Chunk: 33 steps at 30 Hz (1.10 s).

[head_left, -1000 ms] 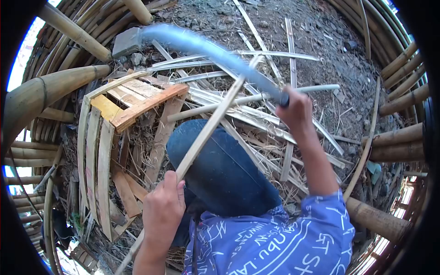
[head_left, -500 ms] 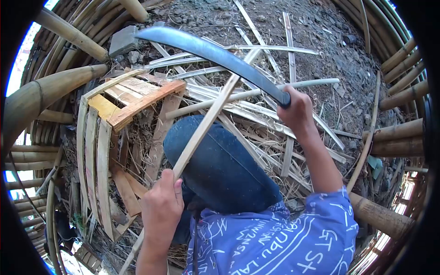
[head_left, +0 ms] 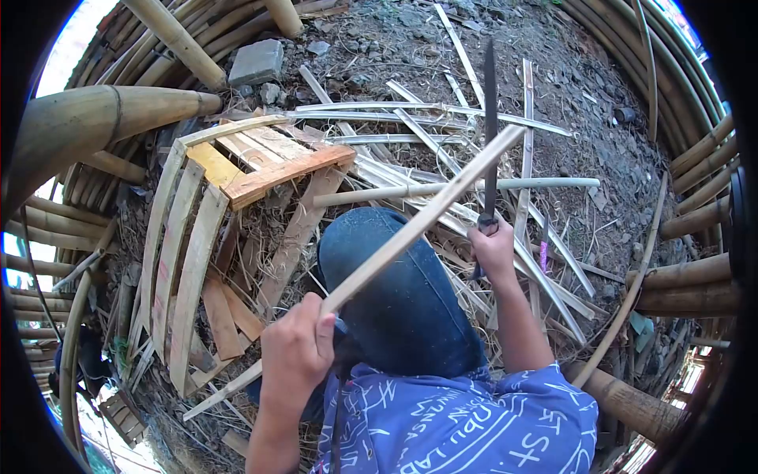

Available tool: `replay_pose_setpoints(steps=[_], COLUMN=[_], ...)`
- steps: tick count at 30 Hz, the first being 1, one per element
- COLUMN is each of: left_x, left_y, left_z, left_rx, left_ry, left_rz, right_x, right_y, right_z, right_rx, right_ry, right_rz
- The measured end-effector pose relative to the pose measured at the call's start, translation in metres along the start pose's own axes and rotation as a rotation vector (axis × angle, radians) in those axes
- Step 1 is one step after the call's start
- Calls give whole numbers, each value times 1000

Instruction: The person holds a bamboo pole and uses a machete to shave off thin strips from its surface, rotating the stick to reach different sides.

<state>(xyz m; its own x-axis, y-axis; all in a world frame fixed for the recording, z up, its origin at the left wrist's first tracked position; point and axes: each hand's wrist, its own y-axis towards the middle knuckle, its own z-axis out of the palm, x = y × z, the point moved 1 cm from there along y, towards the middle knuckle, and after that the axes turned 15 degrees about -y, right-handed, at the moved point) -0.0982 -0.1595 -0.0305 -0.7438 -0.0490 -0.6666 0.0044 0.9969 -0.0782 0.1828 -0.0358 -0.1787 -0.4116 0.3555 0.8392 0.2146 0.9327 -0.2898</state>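
My left hand (head_left: 298,353) grips a long pale bamboo strip (head_left: 410,234) that slants up and to the right across my blue-jeaned knee (head_left: 395,294). My right hand (head_left: 494,246) holds a long machete (head_left: 489,130) by its handle. The dark blade stands almost straight up, seen edge-on, and its lower part meets the strip near the strip's far end. My blue printed shirt fills the bottom of the view.
Split bamboo strips (head_left: 442,150) and shavings litter the dirt ahead. A curved frame of wooden slats (head_left: 197,229) lies to the left. Thick bamboo poles (head_left: 87,130) ring the spot on both sides. A grey stone block (head_left: 257,62) sits at the far top.
The machete swung from a raised slant at the upper left down to near vertical against the strip. My right hand dropped lower and closer. The strip and my left hand shifted slightly right.
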Motion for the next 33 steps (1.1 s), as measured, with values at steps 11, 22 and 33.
replay_pose_setpoints(steps=[11,22,33], left_x=[-12,-19,-25], left_y=[9,19,27], left_z=[2,7,16], left_rx=[35,47,7], left_ry=[-232,-217,-63], left_rz=[-133,-106,-4], right_x=[46,93,69], right_y=[-39,-63,-25], right_z=[-31,-26,-11], right_rx=[-191,-116,-2], right_ry=[230,-448,-740], right_rz=[-193,-809,-810])
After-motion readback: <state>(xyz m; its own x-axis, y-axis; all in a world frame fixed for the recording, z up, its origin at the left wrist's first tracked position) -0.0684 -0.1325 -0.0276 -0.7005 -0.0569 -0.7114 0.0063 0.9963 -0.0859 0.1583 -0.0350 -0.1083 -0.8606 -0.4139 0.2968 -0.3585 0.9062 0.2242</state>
